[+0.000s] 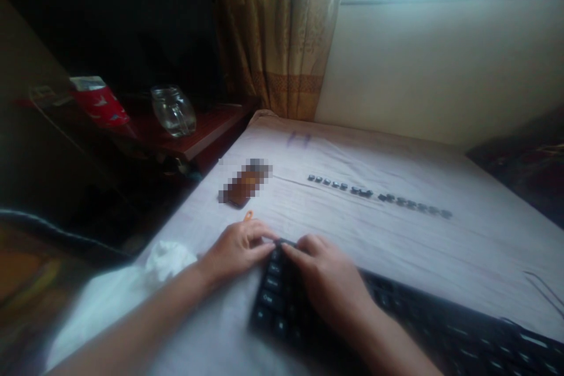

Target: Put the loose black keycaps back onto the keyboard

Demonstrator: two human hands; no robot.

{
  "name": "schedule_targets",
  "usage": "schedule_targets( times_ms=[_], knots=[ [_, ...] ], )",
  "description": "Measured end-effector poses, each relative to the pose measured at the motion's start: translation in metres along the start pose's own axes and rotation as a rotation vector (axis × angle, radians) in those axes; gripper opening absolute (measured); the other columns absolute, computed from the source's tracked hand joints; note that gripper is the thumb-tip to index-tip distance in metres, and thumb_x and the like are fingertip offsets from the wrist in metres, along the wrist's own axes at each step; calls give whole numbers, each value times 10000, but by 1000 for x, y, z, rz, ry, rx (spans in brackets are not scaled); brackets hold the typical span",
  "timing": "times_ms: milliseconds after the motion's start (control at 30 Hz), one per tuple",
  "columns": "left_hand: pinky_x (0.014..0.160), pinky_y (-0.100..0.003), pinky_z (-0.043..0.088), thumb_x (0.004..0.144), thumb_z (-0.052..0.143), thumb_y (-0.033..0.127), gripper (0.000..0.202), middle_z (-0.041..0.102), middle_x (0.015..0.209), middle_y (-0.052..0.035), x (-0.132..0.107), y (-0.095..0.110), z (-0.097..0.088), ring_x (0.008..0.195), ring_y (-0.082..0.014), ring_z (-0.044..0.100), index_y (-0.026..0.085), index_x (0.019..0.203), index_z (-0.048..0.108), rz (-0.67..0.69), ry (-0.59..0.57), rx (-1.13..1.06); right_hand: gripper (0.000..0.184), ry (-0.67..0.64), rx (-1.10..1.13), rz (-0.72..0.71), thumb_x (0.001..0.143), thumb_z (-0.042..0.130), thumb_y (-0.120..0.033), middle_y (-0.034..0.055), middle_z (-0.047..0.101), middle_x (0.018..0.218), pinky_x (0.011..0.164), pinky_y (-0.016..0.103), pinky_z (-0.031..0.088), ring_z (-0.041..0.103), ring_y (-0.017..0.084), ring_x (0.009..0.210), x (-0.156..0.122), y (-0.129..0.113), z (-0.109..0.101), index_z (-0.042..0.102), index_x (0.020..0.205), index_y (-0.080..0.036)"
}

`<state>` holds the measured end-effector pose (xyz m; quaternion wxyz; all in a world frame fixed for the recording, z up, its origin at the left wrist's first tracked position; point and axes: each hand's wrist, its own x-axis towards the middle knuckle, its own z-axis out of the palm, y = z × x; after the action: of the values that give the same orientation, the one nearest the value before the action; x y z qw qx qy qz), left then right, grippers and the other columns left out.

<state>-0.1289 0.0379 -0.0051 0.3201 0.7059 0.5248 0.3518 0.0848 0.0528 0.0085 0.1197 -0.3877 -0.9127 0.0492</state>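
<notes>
A black keyboard point(273, 302) lies on the cloth-covered surface, its left end turned toward me. My left hand point(240, 247) is closed at the far left corner, thumb and forefinger pinched on the edge. From the other side my right hand point(326, 273) meets it, fingers curled and tips pressed at the same corner. Whatever sits between the fingertips is hidden. Just beyond my left knuckles shows a small orange loop point(249, 215); I cannot tell what it belongs to. Farther back, several loose dark keycaps point(335, 184) form a slanting row on the cloth.
A phone-like object point(240, 191), partly pixelated, lies left of the keycaps. White crumpled cloth point(170, 261) is by my left forearm. On a dark red wooden table point(207, 135) stand a glass mug point(174, 111) and a red patterned container point(100, 104). Thin wire point(544, 288) lies far right.
</notes>
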Motion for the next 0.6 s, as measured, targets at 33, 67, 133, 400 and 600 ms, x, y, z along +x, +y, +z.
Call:
schedule_targets(
  times_ms=[33, 67, 133, 400, 600],
  knots=[
    [694, -251, 514, 850, 654, 236, 139, 707, 906, -5, 0, 0, 0, 771, -140, 647, 224, 962, 735, 7, 4, 11, 395, 0, -2, 1, 861, 640, -132, 33, 656, 879, 626, 262, 397, 582, 176, 762, 0, 0, 0, 683, 1195, -338],
    [696, -249, 514, 851, 655, 233, 150, 707, 919, -3, -1, 0, 0, 758, -133, 644, 227, 980, 731, 16, 7, 23, 391, 4, -3, 1, 858, 640, -126, 34, 656, 881, 625, 264, 398, 584, 179, 765, 0, -1, 0, 687, 1187, -334],
    [700, -245, 518, 860, 651, 231, 198, 708, 960, 0, -2, -1, 1, 725, -117, 637, 239, 1049, 713, 38, 11, 48, 387, 12, -5, -2, 856, 637, -116, 35, 659, 892, 628, 267, 403, 591, 184, 776, -1, -1, 0, 690, 1177, -327],
    [809, -272, 503, 920, 593, 255, 190, 705, 991, -12, 0, 0, -3, 902, -155, 654, 268, 1061, 721, 177, -11, 170, 394, 33, -6, -25, 852, 626, -93, 37, 659, 903, 626, 275, 410, 592, 188, 777, -2, -1, 1, 676, 1184, -301],
    [733, -253, 511, 912, 607, 249, 151, 701, 951, -12, -1, 0, -4, 809, -139, 653, 238, 1014, 717, 175, 22, 215, 443, 43, -21, -55, 848, 621, -87, 41, 656, 914, 635, 275, 407, 580, 182, 778, -3, 0, 2, 645, 1232, -308]
  ],
)
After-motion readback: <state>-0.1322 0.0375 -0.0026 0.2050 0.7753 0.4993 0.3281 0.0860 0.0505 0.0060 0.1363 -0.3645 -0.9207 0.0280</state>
